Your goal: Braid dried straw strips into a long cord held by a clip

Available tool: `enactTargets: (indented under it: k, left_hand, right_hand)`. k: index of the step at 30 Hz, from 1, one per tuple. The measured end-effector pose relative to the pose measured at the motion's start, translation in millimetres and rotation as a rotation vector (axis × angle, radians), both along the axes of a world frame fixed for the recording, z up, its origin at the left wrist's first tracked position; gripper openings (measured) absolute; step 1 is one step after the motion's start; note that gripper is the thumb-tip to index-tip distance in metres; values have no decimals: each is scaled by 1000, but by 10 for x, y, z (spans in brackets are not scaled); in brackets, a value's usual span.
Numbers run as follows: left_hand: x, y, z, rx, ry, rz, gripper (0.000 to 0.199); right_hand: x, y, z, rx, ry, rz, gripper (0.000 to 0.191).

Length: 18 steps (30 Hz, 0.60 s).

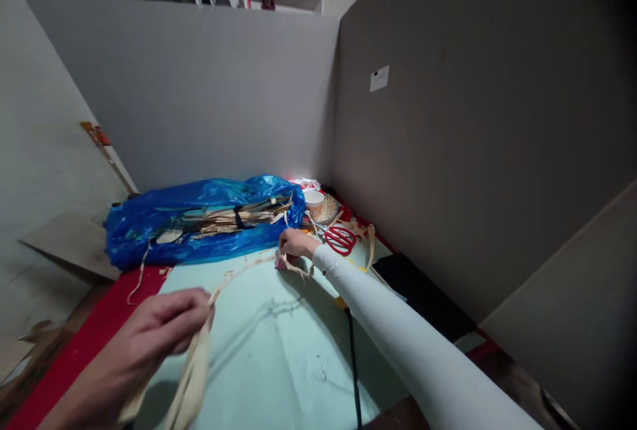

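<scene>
My left hand (166, 330), at the lower left, is closed on a pale, flat fibre strip (193, 377). Wide folds of the strip hang below the fist, and a thin twisted length runs from it up and right toward my right hand (294, 244). The right hand reaches far forward over the pale green table sheet (259, 337), its fingers pinched beside a small dark reddish object (283, 263) and the thin strand. What exactly those fingertips hold is too small to make out. Red-handled scissors (340, 240) lie just right of that hand.
A blue plastic bag (144, 221) holding bundled dry stalks (223, 219) lies along the back. Behind the scissors are a paper cup (313, 202) and a woven piece (328, 210). A black cable (353, 363) crosses the sheet; a black flat object (423, 294) lies at right. Grey panels (223, 85) enclose the table.
</scene>
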<state>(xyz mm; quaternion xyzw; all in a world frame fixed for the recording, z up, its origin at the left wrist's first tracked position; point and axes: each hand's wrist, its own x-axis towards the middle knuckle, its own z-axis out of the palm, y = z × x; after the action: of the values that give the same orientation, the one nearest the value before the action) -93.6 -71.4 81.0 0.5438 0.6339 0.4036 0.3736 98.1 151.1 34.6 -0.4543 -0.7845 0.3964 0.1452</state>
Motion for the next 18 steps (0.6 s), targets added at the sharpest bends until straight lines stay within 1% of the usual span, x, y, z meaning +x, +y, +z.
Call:
enactTargets:
  k: [2,4,5,6,7,8,11,13,15,17,18]
  left_hand:
    - [71,244,144,53,-174,-44,37]
    - [119,454,213,111,-308,-68,36]
    - [130,542,225,137,-338,-78,35]
    - [134,622,228,158,-344,-86,35]
    - [135,695,225,174,-340,-93,35]
    - [135,766,217,188,-330,-92,36]
    - [153,975,166,208,-316,-76,39]
    - [178,1111,95,209,-311,-53,40]
    - [201,1233,-9,209,-300,-20,42]
    - [218,1328,-131,203,-285,15,43]
    - [224,1363,-193,194,-275,28,44]
  right_hand:
    - [84,-101,116,-37,17,39,30]
    - [226,-219,243,-49,85,94,31]
    - [310,-277,304,-55,128,137,35]
    - [395,-329,359,-64,178,193,45]
    - [476,-373,408,-82,217,259,51]
    - [549,-406,452,-97,242,306,53]
    - [717,-434,562,-147,293,396,52]
    - [803,-401,647,-146,241,449,45]
    - [894,-332,767,-95,91,486,33]
    - [1002,-225,932,-21,-38,460,16]
    - [1060,-157,1031,24,-70,424,8]
